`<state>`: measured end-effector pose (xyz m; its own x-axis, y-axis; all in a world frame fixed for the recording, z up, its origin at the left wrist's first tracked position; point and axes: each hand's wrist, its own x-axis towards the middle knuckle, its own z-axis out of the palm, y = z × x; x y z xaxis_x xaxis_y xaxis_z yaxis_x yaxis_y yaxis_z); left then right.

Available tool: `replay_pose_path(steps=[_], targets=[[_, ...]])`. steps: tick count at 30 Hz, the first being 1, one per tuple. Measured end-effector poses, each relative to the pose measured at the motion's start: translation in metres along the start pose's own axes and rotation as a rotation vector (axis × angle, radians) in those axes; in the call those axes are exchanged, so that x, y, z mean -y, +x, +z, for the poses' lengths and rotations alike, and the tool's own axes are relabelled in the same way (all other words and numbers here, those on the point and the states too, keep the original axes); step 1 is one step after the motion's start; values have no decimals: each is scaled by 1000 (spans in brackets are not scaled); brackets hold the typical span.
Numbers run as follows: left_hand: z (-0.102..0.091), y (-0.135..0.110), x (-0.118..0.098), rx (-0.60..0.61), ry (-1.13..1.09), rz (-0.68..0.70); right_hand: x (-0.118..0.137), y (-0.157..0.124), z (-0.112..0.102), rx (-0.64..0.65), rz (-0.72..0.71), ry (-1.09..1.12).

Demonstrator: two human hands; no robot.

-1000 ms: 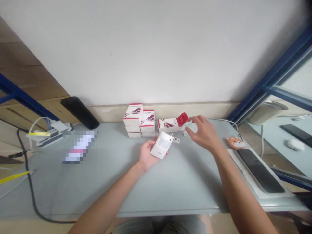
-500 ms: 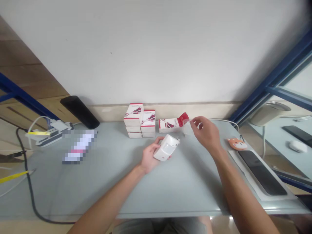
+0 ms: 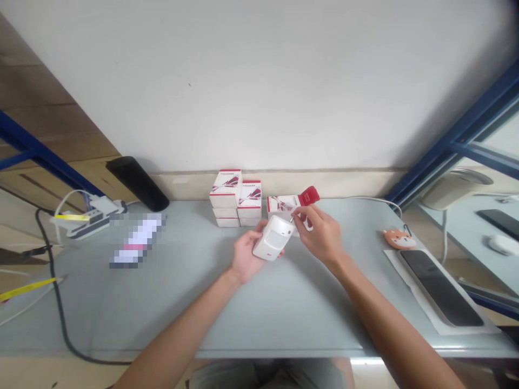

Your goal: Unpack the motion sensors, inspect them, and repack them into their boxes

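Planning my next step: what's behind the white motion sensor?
Behind the white motion sensor is a white-and-red box with its red flap raised; the sensor hides the box's lower front.

This place is looking like an office, with a pale desk point(image 3: 284, 319) standing against a white wall point(image 3: 259, 81), a power strip point(image 3: 89, 224) at far left, and a phone point(image 3: 440, 289) at near right.
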<state>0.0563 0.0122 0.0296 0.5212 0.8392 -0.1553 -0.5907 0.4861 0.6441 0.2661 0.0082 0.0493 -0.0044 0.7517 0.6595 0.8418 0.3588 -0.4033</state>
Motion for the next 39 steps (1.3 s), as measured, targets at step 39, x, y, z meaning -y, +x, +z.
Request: replay_pose_path(steps=[39], targets=[[-5, 6, 13, -141, 227, 203, 9, -19, 27, 11, -326, 195]])
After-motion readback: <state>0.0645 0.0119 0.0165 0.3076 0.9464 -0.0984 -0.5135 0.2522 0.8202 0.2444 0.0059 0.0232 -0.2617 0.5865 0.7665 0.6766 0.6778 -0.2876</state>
